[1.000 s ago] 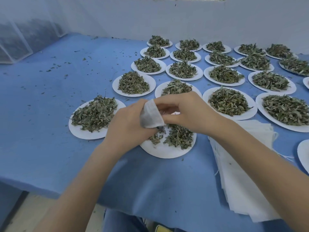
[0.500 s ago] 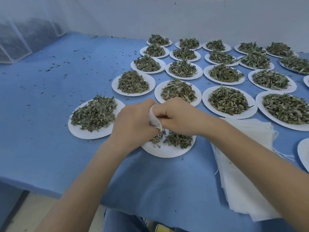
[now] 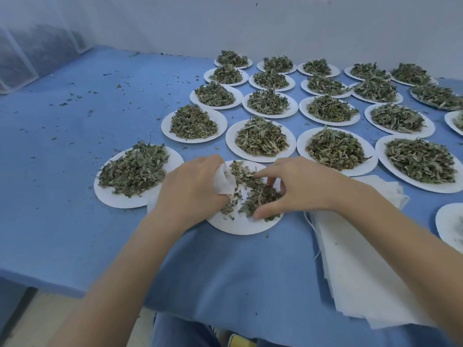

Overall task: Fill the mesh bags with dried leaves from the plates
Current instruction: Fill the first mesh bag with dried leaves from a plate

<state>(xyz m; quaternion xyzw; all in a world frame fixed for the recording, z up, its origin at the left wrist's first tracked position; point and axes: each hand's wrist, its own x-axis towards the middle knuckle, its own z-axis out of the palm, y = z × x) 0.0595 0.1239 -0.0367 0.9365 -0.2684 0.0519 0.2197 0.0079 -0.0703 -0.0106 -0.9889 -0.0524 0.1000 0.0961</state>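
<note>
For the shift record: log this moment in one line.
left hand: holds bag | right hand: gathers leaves | plate: partly emptied | spare bags: right

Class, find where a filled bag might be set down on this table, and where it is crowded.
Free: blue table cloth left of the white paper plates, with only leaf crumbs, and the near strip before the stacked white mesh bags. Crowded: the plates on the right.

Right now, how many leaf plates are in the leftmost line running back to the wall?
5. The nearest plate sits left of the left hand. The second plate, third plate and fourth plate step back rightward, and the fifth plate is nearest the wall. None seems hidden.
</note>
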